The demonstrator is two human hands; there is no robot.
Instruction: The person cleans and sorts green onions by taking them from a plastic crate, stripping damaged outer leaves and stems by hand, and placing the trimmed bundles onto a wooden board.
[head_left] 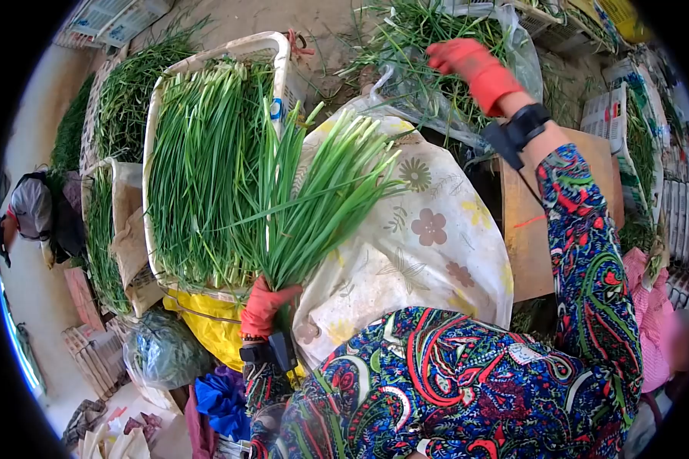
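Observation:
My left hand [265, 307], in a red glove, is closed around the lower, leafy part of a bunch of chives [325, 206]. The bunch fans out away from me, pale stem ends at the far side. It lies across the edge of a white plastic crate [155, 138] and a flowered cloth [455, 252] over my lap. Chives laid in rows [207, 176] fill that crate. My right hand [467, 67], also gloved in red, is stretched out above a heap of loose greens [409, 57] on clear plastic. Its fingers look extended, with nothing visible in them.
More crates of greens [134, 103] stand along the left, with a plastic bag of greens [164, 348] below them. A brown board [524, 229] is beside my right arm. Further crates [608, 122] line the right, where a person in pink [644, 314] is partly visible.

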